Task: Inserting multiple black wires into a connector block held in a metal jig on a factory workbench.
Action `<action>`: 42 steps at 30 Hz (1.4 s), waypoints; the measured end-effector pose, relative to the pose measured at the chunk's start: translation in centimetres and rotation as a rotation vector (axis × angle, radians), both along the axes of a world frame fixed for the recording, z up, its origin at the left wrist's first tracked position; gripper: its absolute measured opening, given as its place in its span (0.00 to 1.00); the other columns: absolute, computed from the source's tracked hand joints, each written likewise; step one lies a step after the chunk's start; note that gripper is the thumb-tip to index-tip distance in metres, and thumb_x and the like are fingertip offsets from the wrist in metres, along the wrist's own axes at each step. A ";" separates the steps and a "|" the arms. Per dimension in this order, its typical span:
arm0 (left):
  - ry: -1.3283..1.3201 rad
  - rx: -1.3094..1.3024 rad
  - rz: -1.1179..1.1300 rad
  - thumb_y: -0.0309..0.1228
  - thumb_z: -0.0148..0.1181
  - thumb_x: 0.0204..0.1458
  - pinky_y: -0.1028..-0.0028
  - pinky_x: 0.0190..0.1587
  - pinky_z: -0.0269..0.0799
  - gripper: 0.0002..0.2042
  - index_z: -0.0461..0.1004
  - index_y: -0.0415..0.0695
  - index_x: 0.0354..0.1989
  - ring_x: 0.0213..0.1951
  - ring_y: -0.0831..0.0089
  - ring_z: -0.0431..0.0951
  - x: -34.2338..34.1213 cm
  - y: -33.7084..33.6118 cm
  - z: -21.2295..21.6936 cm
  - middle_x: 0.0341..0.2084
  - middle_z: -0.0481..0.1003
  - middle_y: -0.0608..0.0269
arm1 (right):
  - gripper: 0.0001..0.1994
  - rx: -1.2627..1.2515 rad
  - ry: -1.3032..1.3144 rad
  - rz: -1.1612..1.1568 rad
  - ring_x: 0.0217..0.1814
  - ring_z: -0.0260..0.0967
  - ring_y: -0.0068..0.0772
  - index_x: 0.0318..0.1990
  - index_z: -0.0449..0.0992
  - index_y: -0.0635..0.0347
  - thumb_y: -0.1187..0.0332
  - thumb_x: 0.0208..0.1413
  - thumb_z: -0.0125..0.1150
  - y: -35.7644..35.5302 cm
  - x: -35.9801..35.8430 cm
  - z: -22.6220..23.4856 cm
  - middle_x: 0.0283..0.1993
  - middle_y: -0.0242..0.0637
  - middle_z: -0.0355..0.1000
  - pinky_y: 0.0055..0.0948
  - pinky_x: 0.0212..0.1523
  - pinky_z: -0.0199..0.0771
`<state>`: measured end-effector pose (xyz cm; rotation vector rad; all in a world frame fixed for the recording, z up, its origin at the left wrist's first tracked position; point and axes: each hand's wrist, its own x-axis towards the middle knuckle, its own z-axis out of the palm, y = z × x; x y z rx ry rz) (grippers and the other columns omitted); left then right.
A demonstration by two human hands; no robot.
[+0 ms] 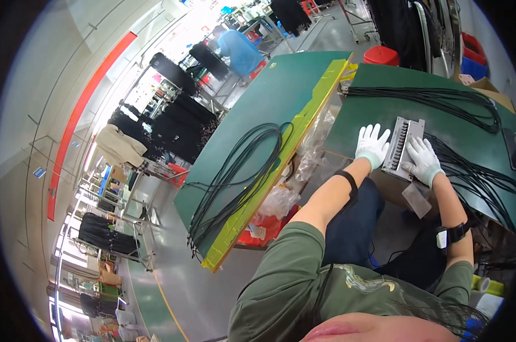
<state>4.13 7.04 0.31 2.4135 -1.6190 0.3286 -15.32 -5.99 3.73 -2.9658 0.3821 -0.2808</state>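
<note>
A silver metal block (399,149) with a row of dark slots along its left part lies at the near edge of the right green table. My left hand (373,146), in a white glove, rests beside the block on its left with its fingers spread and nothing in them. Against the block's right part lies my right hand (423,159), also gloved, fingers stretched out and thumb apart. Black cables (469,171) run from beside my right hand toward the table's right side. Whether any cable end sits in the block is hidden.
A second bundle of black cables (429,97) lies farther back. On the left table (303,74), edged with yellow tape, rests a looped cable bundle (241,165). Clear plastic bags (312,142) hang between the tables. A clear plate (417,200) juts below the block. A red stool (382,56) stands behind.
</note>
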 end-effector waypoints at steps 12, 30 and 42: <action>0.039 -0.050 -0.025 0.43 0.46 0.60 0.50 0.71 0.41 0.25 0.65 0.54 0.66 0.67 0.49 0.57 -0.2 -0.3 -0.2 0.66 0.61 0.47 | 0.38 0.013 0.002 0.007 0.74 0.50 0.56 0.65 0.62 0.66 0.45 0.55 0.55 0.0 -0.1 0.5 0.70 0.53 0.57 0.50 0.74 0.43; 0.229 -0.037 -0.223 0.37 0.48 0.56 0.44 0.70 0.40 0.27 0.64 0.47 0.66 0.66 0.42 0.57 1.1 1.1 2.6 0.64 0.62 0.42 | 0.36 0.220 -0.087 0.069 0.68 0.59 0.55 0.53 0.73 0.69 0.40 0.53 0.54 -2.1 1.0 2.2 0.61 0.51 0.68 0.55 0.72 0.46; 0.076 -0.064 -0.199 0.35 0.49 0.55 0.47 0.69 0.45 0.27 0.63 0.53 0.67 0.64 0.45 0.61 0.5 0.8 1.7 0.62 0.65 0.46 | 0.29 0.054 -0.150 0.064 0.69 0.58 0.53 0.58 0.69 0.66 0.52 0.57 0.55 -0.4 0.4 1.3 0.64 0.50 0.65 0.54 0.71 0.47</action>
